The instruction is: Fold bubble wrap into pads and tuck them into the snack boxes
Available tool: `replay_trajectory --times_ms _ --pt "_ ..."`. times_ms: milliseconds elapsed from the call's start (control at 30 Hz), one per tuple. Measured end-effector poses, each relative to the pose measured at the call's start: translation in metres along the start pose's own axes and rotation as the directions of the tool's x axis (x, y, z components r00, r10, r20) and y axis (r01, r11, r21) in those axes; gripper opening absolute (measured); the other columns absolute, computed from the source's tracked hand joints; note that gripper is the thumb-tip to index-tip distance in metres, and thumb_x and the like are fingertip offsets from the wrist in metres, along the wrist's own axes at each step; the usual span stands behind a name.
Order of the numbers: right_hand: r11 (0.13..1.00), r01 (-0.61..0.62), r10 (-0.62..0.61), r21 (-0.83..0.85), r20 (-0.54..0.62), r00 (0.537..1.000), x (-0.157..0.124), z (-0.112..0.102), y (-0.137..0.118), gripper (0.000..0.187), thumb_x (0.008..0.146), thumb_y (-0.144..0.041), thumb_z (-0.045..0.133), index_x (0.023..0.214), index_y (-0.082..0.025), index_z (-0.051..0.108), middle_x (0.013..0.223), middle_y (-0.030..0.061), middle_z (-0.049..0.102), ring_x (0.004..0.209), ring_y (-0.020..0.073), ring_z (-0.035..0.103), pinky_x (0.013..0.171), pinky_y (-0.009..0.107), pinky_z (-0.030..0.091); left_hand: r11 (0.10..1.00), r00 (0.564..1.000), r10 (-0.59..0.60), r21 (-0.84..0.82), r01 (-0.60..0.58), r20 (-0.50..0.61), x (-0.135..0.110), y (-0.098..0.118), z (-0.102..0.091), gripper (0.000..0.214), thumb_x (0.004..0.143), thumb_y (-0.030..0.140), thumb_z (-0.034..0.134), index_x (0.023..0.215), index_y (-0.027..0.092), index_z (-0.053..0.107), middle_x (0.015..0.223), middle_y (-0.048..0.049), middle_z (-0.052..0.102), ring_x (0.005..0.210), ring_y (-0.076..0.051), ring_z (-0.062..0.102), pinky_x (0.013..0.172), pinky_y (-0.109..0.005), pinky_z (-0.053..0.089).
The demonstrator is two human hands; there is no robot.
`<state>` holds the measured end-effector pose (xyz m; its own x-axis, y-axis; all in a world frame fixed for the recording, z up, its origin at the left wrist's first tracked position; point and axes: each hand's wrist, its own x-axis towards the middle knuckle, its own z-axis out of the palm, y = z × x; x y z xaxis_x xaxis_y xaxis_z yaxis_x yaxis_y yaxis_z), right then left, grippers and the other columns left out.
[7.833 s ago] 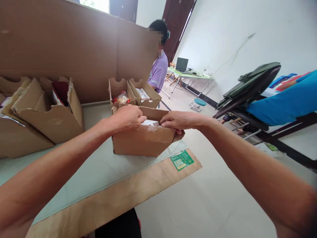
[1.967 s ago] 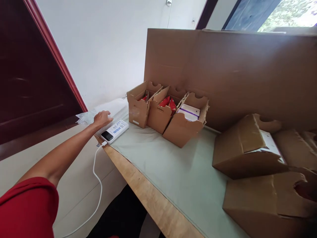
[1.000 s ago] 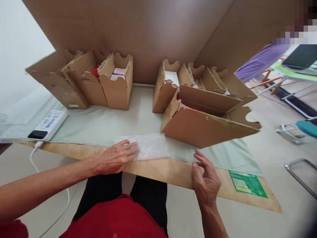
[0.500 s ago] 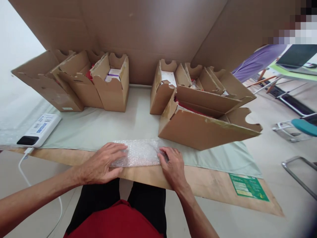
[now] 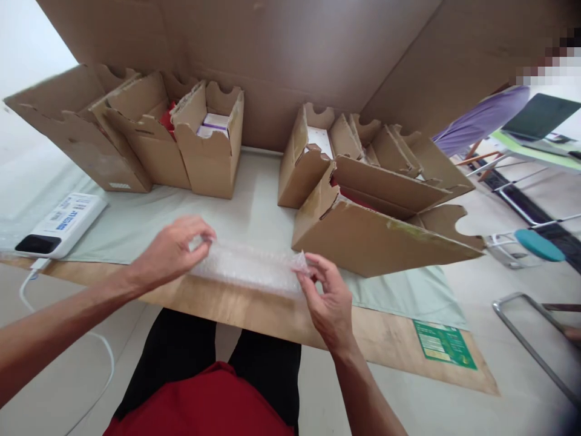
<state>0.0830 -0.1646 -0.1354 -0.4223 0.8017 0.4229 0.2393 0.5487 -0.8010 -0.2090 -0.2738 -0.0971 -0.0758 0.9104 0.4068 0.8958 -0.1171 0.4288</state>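
A clear sheet of bubble wrap (image 5: 249, 269) stretches between my hands at the front of the table. My left hand (image 5: 175, 245) pinches its upper left corner between thumb and fingers. At the other end, my right hand (image 5: 325, 290) grips the right corner, where a small flap sticks up past the fingertips. The sheet is slightly blurred, and I cannot tell whether anything lies inside it.
Cardboard holders stand at the back left (image 5: 206, 163) and back right (image 5: 295, 175), some with small boxes inside. A longer cardboard holder (image 5: 376, 236) sits nearer on the right. A white power bank (image 5: 68, 224) with a cable lies left. A person's purple clothing (image 5: 483, 109) shows beyond.
Both hands have gone from lying over the ends of the bubble wrap to pinching its corners and lifting its edge. My left hand has moved up and slightly left.
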Motion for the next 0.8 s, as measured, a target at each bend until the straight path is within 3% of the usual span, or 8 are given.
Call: replay_trajectory --times_ms 67,133,200,300,400,533,667,800 --pt "0.994 0.101 -0.096 0.043 -0.115 0.989 0.020 0.004 -0.012 0.030 0.094 -0.017 0.067 0.123 -0.026 0.064 0.115 0.0048 0.073 0.095 0.0187 0.073 0.083 0.033 0.058 0.988 0.958 0.104 0.140 -0.068 -0.267 0.012 0.010 -0.024 0.010 0.089 0.014 0.057 0.090 0.022 0.062 0.099 -0.0026 0.071 0.099 -0.021 0.069 0.090 -0.038 0.055" --pt "0.971 0.225 -0.209 0.084 -0.173 0.963 0.030 0.007 -0.019 0.024 0.094 -0.013 0.065 0.114 -0.026 0.065 0.111 0.0037 0.073 0.108 0.0223 0.070 0.096 0.041 0.056 0.952 0.891 0.252 0.260 -0.158 -0.378 0.010 0.019 -0.041 0.017 0.084 0.007 0.063 0.093 0.022 0.060 0.111 -0.0047 0.069 0.112 -0.025 0.067 0.101 -0.047 0.052" --pt "0.948 0.302 -0.288 0.099 -0.137 0.948 0.029 0.009 -0.017 0.021 0.094 -0.008 0.061 0.103 -0.026 0.063 0.102 0.0023 0.073 0.114 0.0246 0.067 0.101 0.047 0.052 0.919 0.878 0.348 0.306 -0.250 -0.329 -0.006 0.022 -0.043 0.024 0.081 0.003 0.066 0.095 0.022 0.058 0.118 -0.0068 0.068 0.119 -0.028 0.065 0.106 -0.052 0.050" --pt "0.958 0.286 -0.286 0.022 0.014 0.958 0.013 0.014 0.003 0.022 0.093 -0.006 0.056 0.100 -0.026 0.058 0.099 0.0024 0.073 0.113 0.0250 0.067 0.099 0.047 0.052 0.913 0.924 0.357 0.258 -0.315 -0.135 -0.041 0.011 -0.023 0.024 0.082 0.001 0.062 0.095 0.021 0.059 0.122 -0.0097 0.069 0.125 -0.028 0.063 0.109 -0.050 0.049" --pt "0.949 0.272 -0.238 -0.157 0.201 0.950 -0.005 0.015 0.027 0.032 0.091 -0.003 0.048 0.112 -0.025 0.059 0.110 0.0067 0.072 0.116 0.0262 0.066 0.096 0.046 0.052 0.956 0.969 0.231 0.167 -0.242 0.085 -0.069 -0.008 -0.001 0.021 0.085 0.006 0.056 0.098 0.020 0.064 0.133 -0.0133 0.067 0.131 -0.030 0.060 0.116 -0.055 0.041" --pt "0.912 0.322 -0.217 -0.252 0.369 0.904 -0.015 -0.004 0.042 0.046 0.090 0.000 0.039 0.124 -0.023 0.061 0.120 0.0080 0.071 0.119 0.0247 0.065 0.097 0.044 0.052 0.999 0.941 0.049 -0.030 -0.041 0.334 -0.081 -0.024 -0.003 0.041 0.092 0.032 0.057 0.132 0.023 0.060 0.142 -0.0095 0.064 0.131 -0.029 0.059 0.124 -0.057 0.029" --pt "0.944 0.247 -0.171 -0.218 0.316 0.933 -0.007 -0.017 0.028 0.034 0.098 -0.004 0.041 0.114 -0.025 0.064 0.113 0.0039 0.074 0.109 0.0198 0.068 0.096 0.038 0.054 0.998 0.966 -0.012 -0.055 0.026 0.257 -0.062 -0.024 -0.009 0.038 0.101 0.036 0.048 0.137 0.024 0.057 0.136 -0.0065 0.068 0.131 -0.027 0.059 0.119 -0.051 0.038" --pt "0.926 0.288 -0.182 -0.243 0.383 0.906 0.011 0.014 0.008 0.030 0.101 -0.016 0.051 0.128 -0.021 0.062 0.135 0.0098 0.067 0.126 0.0241 0.061 0.109 0.043 0.048 0.985 0.965 0.111 0.099 -0.138 0.236 -0.027 -0.013 0.027 0.036 0.103 0.026 0.045 0.134 0.018 0.061 0.148 -0.0143 0.059 0.140 -0.029 0.051 0.118 -0.050 0.039"
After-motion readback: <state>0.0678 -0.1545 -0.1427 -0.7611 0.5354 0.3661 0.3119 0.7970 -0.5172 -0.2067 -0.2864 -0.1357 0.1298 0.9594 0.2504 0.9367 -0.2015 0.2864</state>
